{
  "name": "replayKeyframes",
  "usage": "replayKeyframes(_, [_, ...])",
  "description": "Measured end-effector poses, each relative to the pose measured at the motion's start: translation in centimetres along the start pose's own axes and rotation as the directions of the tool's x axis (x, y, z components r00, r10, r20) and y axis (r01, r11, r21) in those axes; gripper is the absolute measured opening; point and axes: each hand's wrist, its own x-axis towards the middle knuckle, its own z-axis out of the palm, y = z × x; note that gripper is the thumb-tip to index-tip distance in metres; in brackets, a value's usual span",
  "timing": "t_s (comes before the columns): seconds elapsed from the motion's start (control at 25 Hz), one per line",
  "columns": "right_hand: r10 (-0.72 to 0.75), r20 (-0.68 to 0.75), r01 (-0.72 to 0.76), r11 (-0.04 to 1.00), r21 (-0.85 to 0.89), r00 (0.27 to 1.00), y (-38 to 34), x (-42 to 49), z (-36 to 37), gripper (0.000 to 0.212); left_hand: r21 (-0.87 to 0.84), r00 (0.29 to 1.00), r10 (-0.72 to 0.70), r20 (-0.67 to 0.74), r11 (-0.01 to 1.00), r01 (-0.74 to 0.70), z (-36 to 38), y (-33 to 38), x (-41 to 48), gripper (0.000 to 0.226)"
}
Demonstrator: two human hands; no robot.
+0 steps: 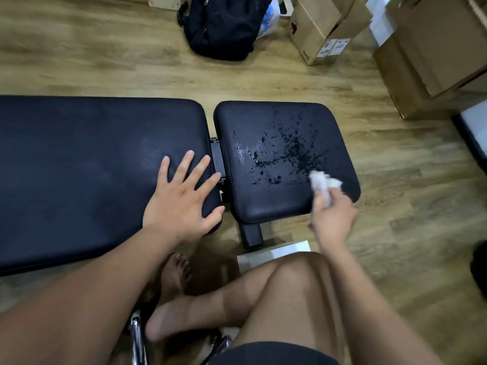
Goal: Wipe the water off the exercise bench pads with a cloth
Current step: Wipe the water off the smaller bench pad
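Observation:
A black exercise bench lies across the view with a long back pad (87, 164) on the left and a smaller seat pad (266, 206) on the right. Water drops and small puddles (284, 151) are spread over the middle of the seat pad. My left hand (184, 198) rests flat with fingers spread on the right end of the back pad. My right hand (333, 217) grips a crumpled white cloth (322, 184) at the seat pad's near right edge, beside the wet patch.
A black backpack (224, 25) lies on the wooden floor behind the bench. Cardboard boxes (434, 48) stand at the back right. A white sheet (274, 255) lies on the floor below the seat pad. My bare legs and foot (176, 270) sit in front of the bench.

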Motion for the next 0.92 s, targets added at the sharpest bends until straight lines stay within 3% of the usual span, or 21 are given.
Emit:
replayKeyframes(0.16, [-0.246,0.091,0.231,0.961,0.149,0.965,-10.0,-10.6,1.9,0.026,-0.006,1.000,0.007,-0.007,1.000,-0.007,0.1,0.0,-0.1,0.075])
replayKeyframes(0.28, [-0.415,0.131,0.394,0.905,0.163,0.900,-10.2,-10.6,2.0,0.024,-0.010,1.000,0.004,0.009,1.000,-0.004,-0.1,-0.1,-0.1,0.075])
replayKeyframes(0.36, [-0.338,0.131,0.325,0.939,0.110,0.932,-5.8,-7.1,1.3,0.027,-0.004,1.000,-0.003,0.002,1.000,0.003,-0.1,-0.2,-0.1,0.076])
replayKeyframes(0.44, [-0.122,0.098,0.124,0.992,-0.018,0.988,0.3,-1.3,0.4,0.033,0.006,1.000,-0.003,-0.005,1.000,0.004,0.0,-0.1,-0.2,0.076])
replayKeyframes(0.52, [0.114,0.071,-0.109,0.991,-0.073,0.991,5.4,4.3,-1.3,0.038,-0.008,1.000,-0.001,-0.004,1.000,0.001,0.0,0.0,-0.2,0.075])
replayKeyframes(0.64, [0.203,0.043,-0.201,0.979,-0.030,0.978,6.5,6.6,-2.3,0.032,-0.021,1.000,0.004,-0.014,1.000,-0.004,0.1,-0.1,-0.1,0.075])
replayKeyframes(0.76, [0.034,0.003,-0.034,0.999,0.042,0.999,0.4,1.1,-0.7,0.031,-0.016,1.000,0.001,-0.003,1.000,-0.001,0.0,-0.1,-0.1,0.074])
replayKeyframes(0.92, [-0.285,0.153,0.245,0.940,0.239,0.946,-8.8,-9.9,1.6,0.030,-0.018,1.000,-0.006,-0.001,1.000,0.006,-0.1,0.0,-0.2,0.075])
